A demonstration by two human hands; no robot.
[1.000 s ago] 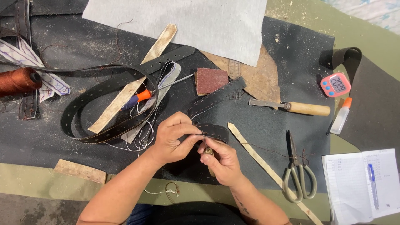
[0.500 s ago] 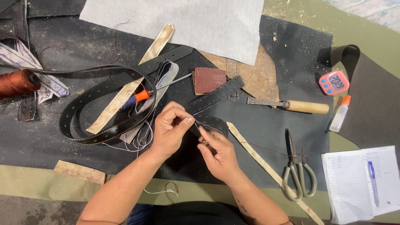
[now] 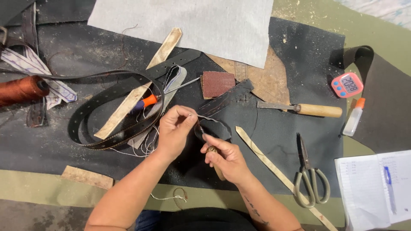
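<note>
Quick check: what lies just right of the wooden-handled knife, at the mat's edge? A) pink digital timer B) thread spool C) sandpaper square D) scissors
A: the pink digital timer sits up and to the right of the wooden-handled knife; the scissors lie below it, and the thread spool is far left.

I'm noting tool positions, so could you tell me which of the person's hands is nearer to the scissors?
The right. The right hand, gripping a wooden-handled awl, lies just left of the scissors; the left hand, pinching thread, is farther left, beside the black belt.
</note>
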